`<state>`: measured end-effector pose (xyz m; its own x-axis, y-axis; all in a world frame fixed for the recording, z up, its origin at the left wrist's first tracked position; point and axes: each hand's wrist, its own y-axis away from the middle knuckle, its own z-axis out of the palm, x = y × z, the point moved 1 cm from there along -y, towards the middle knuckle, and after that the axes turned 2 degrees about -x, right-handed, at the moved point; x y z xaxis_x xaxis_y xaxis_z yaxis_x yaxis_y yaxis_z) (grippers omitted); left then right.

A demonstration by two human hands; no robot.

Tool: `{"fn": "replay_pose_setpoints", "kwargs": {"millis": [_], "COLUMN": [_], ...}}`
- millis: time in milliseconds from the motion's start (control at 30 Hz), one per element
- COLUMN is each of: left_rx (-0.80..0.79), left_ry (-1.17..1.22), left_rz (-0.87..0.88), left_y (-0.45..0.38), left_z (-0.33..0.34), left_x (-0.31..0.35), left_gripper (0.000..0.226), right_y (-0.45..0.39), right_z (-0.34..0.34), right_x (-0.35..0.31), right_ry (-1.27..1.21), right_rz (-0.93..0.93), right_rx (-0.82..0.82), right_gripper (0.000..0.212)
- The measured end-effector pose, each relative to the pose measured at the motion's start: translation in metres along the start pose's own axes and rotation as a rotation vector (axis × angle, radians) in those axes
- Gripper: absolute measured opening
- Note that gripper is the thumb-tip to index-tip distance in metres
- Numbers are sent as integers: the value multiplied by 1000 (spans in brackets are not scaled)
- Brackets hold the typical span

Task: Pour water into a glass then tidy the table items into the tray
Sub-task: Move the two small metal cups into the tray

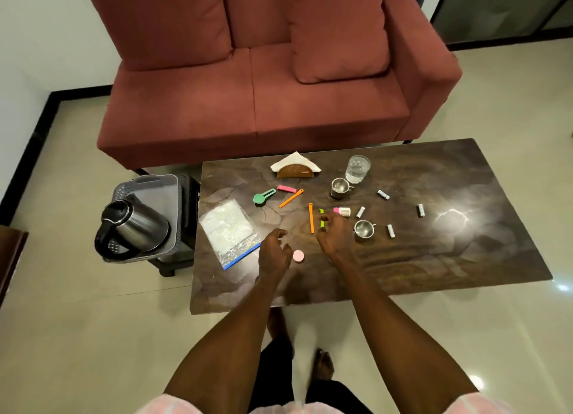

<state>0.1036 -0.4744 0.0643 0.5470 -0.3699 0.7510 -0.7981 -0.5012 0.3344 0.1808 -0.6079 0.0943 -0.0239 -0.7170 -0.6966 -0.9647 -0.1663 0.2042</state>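
On the table (465, 258) lay two steel cups (339, 188), one glass (358, 168), four batteries (390, 230). Left hand (274, 251) hung relaxed mid-table; right hand (336, 235) pinched a green clip (322, 218). Right edge bare.

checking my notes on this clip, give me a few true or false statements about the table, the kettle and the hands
1. The kettle stands on the coffee table. False: it sits in the grey tray on a stand left of the table.
2. The glass holds water. True.
3. Two small steel cups are on the table. True.
4. The left hand holds the pink round cap. False: the cap lies on the table beside that hand, which holds nothing.
5. The right hand is at the green clip. True, though whether it already grips it is unclear.
6. The napkin holder is empty. False: white napkins stand in it.
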Motion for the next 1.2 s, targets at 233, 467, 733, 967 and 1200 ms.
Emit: {"fn": "replay_pose_setpoints", "kwargs": {"millis": [233, 467, 733, 967, 1200], "left_rx": [58, 40, -36, -106, -185], "left_ry": [-20, -43, -39, -70, -127], "left_rz": [49, 77, 138, 154, 172], "left_y": [49, 52, 9, -36, -75], "left_z": [-8, 2, 23, 25, 42], "left_x": [21, 41, 66, 65, 60], "left_gripper": [37, 38, 39, 36, 33], "right_y": [45, 59, 24, -13, -32], "right_z": [-28, -38, -44, -26, -23], "right_x": [2, 13, 25, 21, 38], "right_ry": [33, 34, 12, 60, 69], "right_rz": [-11, 16, 91, 140, 265], "right_rx": [-24, -29, 16, 29, 96], "right_gripper": [41, 45, 43, 43, 29]}}
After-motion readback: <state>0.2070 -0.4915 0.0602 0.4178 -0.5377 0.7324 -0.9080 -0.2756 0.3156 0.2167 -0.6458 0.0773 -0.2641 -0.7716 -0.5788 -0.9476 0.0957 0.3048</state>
